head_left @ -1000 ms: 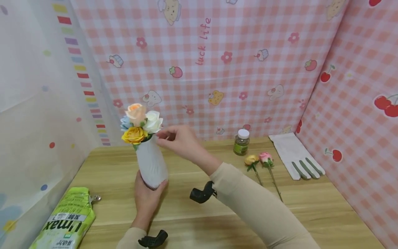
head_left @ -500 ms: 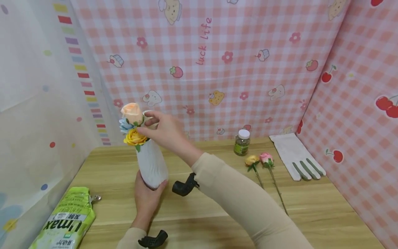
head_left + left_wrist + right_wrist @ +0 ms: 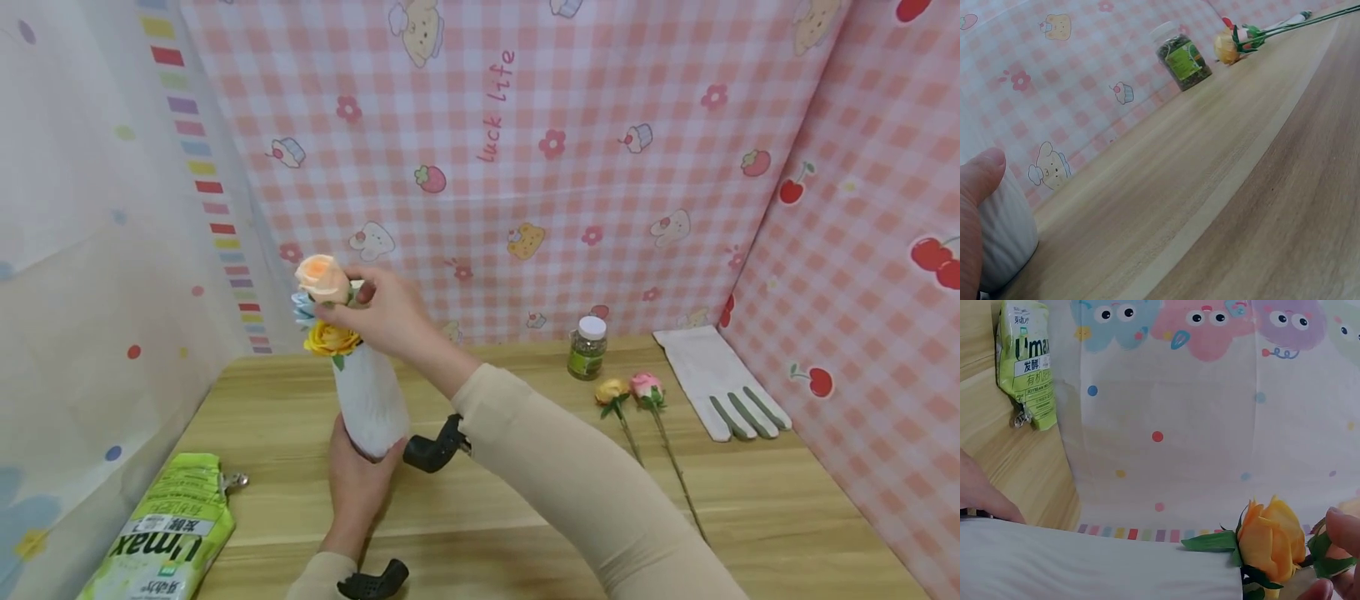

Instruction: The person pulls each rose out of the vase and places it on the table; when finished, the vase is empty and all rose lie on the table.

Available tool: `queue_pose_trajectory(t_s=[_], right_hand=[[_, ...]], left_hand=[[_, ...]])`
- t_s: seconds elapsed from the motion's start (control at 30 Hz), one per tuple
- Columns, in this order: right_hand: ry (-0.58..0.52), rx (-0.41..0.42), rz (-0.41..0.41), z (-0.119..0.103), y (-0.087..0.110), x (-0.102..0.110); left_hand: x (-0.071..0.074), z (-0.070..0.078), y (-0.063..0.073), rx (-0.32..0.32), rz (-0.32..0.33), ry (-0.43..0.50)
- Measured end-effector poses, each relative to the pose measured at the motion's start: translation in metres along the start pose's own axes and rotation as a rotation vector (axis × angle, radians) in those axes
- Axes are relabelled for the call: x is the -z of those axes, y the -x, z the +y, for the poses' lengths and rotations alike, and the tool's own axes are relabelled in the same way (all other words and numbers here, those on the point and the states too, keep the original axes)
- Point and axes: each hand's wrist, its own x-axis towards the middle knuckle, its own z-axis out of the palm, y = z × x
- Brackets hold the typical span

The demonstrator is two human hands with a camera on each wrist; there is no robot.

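Note:
A white ribbed vase (image 3: 369, 400) stands on the wooden table, tilted in the head view. My left hand (image 3: 356, 483) grips it low down, with the thumb (image 3: 985, 172) along its side in the left wrist view. At the mouth, my right hand (image 3: 393, 312) pinches a peach rose (image 3: 322, 279) just beneath its bloom, by the green sepals (image 3: 1329, 556). A yellow rose (image 3: 332, 339) leans over the front rim, and a blue flower (image 3: 302, 308) sits at the left. The white rose is mostly hidden behind my right hand.
To the right, a yellow rose (image 3: 612, 392) and a pink rose (image 3: 647, 387) lie on the table. Behind them are a white-lidded jar (image 3: 587, 350) and a white glove (image 3: 712, 375). A green bag (image 3: 161, 533) with a metal clip lies at the left.
My right hand has moved left from beside the white rose to the peach rose and taken hold of it. My left hand stays on the vase.

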Motion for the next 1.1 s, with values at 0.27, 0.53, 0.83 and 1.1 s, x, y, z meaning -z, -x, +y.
queue_pose_trajectory(t_s=[0.27,0.53,0.83,1.1], right_hand=[[-0.265,0.034,-0.005,0.011,0.009,0.013],[-0.232,0.103,-0.02,0.023,0.012,0.013],[-0.22,0.014,-0.008,0.035,0.011,0.009],[-0.397,-0.061,0.049,0.045,0.012,0.004]], left_hand=[[0.0,0.001,-0.001,-0.018,0.013,0.013],[0.003,-0.001,-0.001,-0.002,0.012,0.009],[0.001,-0.001,0.001,-0.009,0.016,0.014],[-0.002,0.0,0.001,-0.017,0.025,0.024]])
